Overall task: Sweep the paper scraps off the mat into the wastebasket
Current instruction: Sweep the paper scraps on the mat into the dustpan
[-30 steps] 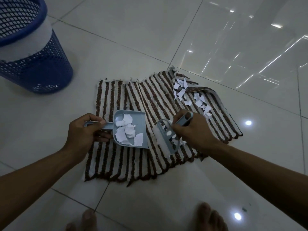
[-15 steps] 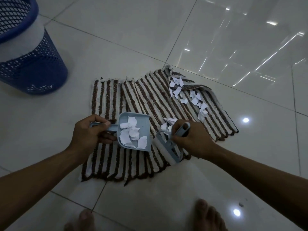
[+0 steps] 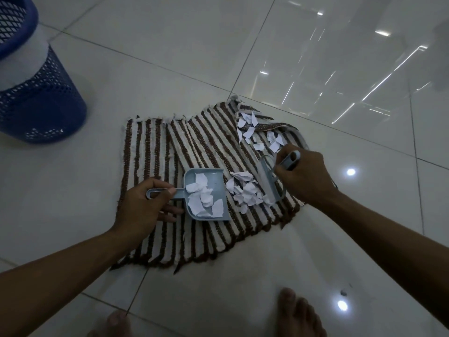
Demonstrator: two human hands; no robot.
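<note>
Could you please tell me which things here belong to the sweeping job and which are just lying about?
Belonging to the job: mat, paper scraps, dustpan held in the left hand, brush held in the right hand, wastebasket.

Just there: small speck on the floor tiles, bare feet.

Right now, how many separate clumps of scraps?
3: pan clump in the dustpan; middle clump on the mat between dustpan and brush; far clump near the mat's far right corner. More may hide under brush or right hand.
</note>
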